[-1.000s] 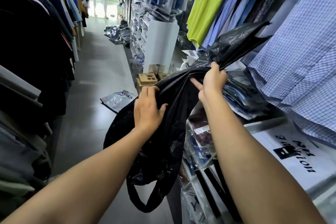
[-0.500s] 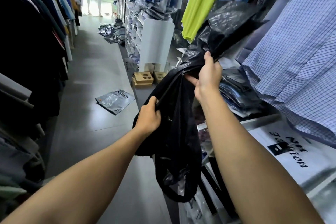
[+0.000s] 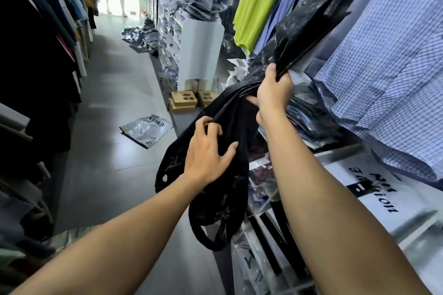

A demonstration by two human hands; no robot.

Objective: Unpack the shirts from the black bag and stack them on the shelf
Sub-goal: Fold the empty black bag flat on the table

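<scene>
The black bag point(image 3: 223, 199) is a crumpled plastic sack that hangs limp beside the shelf, its top end flaring up to the right. My right hand point(image 3: 273, 96) grips the bag's gathered upper part above the shelf. My left hand point(image 3: 208, 151) is lower and to the left; its fingers curl over a fold of the bag and its thumb is spread against the plastic. A pile of shirts point(image 3: 309, 117) packed in clear plastic lies on the white shelf point(image 3: 340, 153) just right of my right hand. What is inside the bag is hidden.
A packaged shirt point(image 3: 146, 129) lies on the grey aisle floor. Cardboard boxes point(image 3: 184, 100) sit at the shelf's foot and more packages point(image 3: 141, 38) lie farther down. Dark hanging clothes point(image 3: 36, 55) line the left, and checked shirts point(image 3: 383, 79) hang over the shelf on the right.
The bag's hanging part has drawn in from the aisle toward the shelf. My left hand shifted its hold and spread its thumb. My right hand kept its grip and rose slightly.
</scene>
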